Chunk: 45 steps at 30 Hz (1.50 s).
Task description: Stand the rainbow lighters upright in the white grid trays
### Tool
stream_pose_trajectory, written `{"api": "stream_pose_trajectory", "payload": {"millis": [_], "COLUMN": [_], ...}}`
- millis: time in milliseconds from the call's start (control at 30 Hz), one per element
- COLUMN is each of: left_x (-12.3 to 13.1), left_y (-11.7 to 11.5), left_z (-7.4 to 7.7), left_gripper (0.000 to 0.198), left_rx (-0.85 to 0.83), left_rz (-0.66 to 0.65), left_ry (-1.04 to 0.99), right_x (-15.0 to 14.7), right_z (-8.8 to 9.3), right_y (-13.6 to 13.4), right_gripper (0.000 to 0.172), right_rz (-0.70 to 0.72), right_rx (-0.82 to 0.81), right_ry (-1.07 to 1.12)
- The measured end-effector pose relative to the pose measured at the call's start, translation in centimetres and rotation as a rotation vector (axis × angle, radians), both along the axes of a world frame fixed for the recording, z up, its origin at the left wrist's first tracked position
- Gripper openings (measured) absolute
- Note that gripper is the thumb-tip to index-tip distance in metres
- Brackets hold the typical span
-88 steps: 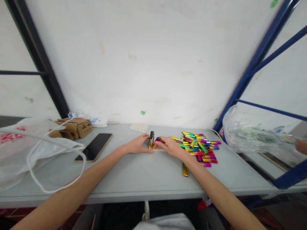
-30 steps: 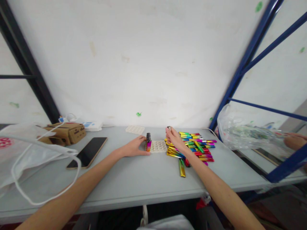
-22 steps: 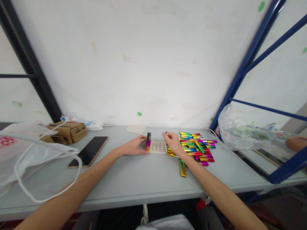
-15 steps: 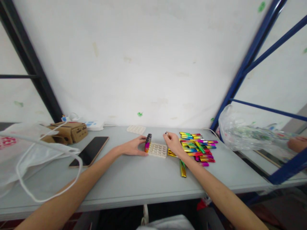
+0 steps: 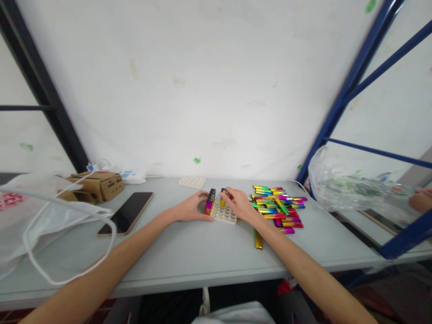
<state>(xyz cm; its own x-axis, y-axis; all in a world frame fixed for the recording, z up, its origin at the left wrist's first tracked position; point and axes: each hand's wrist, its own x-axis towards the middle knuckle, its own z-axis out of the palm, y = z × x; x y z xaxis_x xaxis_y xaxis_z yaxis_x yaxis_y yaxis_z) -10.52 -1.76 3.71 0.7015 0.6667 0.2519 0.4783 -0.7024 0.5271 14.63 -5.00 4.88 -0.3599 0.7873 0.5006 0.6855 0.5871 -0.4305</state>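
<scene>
Lighters with metallic-coloured bodies (image 5: 276, 211) lie heaped on the grey tabletop (image 5: 189, 256), right of a pale tray of small cells (image 5: 227, 217). From my remote seat I see the left hand (image 5: 191, 208) curved in a wide C around the tray's left end, thumb on the near side, fingers on the far side. I judge it is there to steady the tray and the upright row (image 5: 209, 204); whether it actually grips, I can't tell. The right hand (image 5: 240, 204) pinches a yellow-bodied lighter (image 5: 223, 200) narrowly near its dark top, over the tray, likely leaving the lower end free; I can't tell if that end touches a cell. A dark red patch beside it might be a second lighter.

Counting: one upright row, its heads too overlapped for me to number; dozens in the heap, likewise uncountable; two trays, the other (image 5: 192, 182) flat near the wall; one smartphone (image 5: 128, 213); two plastic bags, white (image 5: 37, 216) and clear (image 5: 351, 189); one other person's hand (image 5: 421, 201) at the right edge.
</scene>
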Motion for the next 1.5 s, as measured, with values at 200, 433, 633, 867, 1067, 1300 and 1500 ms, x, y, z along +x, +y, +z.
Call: {"api": "stream_pose_trajectory", "payload": {"millis": [200,433,633,867,1067,1300,1500], "left_x": [0.2,0.1,0.2,0.2,0.2,0.2,0.2], "left_y": [-0.3,-0.1,-0.1,-0.3,-0.3,-0.2,-0.2], "left_z": [0.2,0.2,0.2,0.6,0.8,0.7,0.5], "left_gripper": [0.071,0.071,0.072,0.074,0.076,0.075,0.074], "left_rx": [-0.01,-0.006,-0.008,-0.013,0.008,0.0,0.037], "left_rz": [-0.017,-0.029,-0.014,0.005,-0.003,0.001,-0.004], "left_ry": [0.011,0.009,0.029,0.065,0.107,0.094,0.068], "right_x": [0.0,-0.4,-0.4,3.3,10.4,15.4,14.8], "right_z": [-0.3,-0.9,-0.8,0.0,-0.9,-0.9,-0.5], "right_y": [0.4,1.0,1.1,2.0,4.7,5.7,6.0], "right_gripper": [0.028,0.019,0.01,0.026,0.044,0.051,0.039], "right_rz": [-0.004,0.046,0.073,0.004,-0.519,-0.55,-0.516], "right_rx": [-0.01,0.005,-0.05,0.014,-0.051,-0.292,-0.299], "right_ry": [-0.039,-0.134,-0.245,-0.232,-0.41,-0.498,-0.505]}}
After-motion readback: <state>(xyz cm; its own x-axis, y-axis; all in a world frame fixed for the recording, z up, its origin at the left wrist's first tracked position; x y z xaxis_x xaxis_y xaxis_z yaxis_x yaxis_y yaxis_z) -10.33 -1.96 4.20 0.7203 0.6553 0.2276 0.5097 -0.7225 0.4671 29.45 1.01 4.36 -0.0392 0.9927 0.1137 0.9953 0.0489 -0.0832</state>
